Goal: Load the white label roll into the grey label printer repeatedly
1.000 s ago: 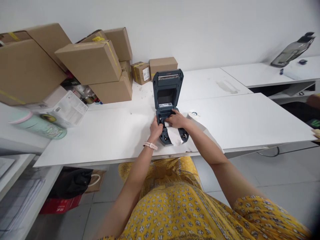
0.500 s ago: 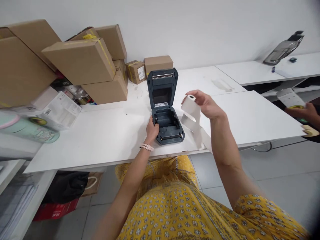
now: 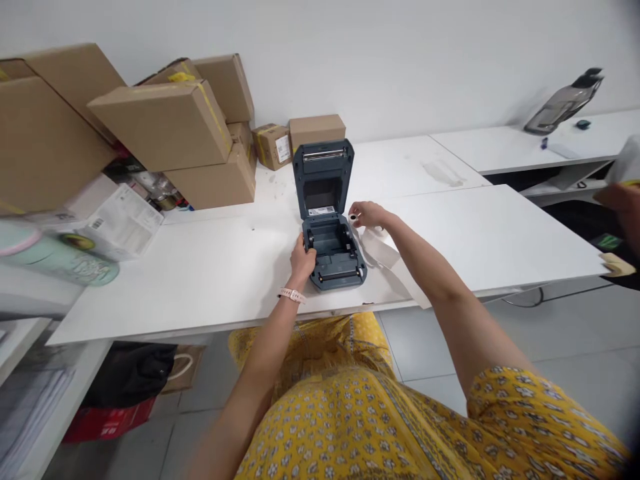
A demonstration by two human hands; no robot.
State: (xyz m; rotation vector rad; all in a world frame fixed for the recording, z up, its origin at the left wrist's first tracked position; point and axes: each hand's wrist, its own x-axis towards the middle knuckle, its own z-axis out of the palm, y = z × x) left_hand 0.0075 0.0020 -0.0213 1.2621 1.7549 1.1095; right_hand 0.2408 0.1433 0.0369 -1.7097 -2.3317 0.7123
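Note:
A dark blue-grey label printer [image 3: 334, 257] stands on the white table with its lid [image 3: 323, 175] raised and its inner bay bare. My left hand [image 3: 302, 261] grips the printer's left side, thumb over the rim. Just right of the printer, my right hand [image 3: 369, 215] is closed on a white paper roll [image 3: 354, 219], of which only the dark-cored end shows clearly. From the roll a loose paper strip [image 3: 395, 267] trails over the table toward its front edge.
Cardboard boxes [image 3: 160, 127] are stacked at the back left, with a mint-green bottle [image 3: 60, 257] in front. A grey bottle [image 3: 565, 103] stands on the table section at far right. Another person's hand [image 3: 620, 200] shows at the right edge.
My right hand has brought the paper roll left and down, close beside the printer. My left hand stays on the printer. The other person's hand has moved further right.

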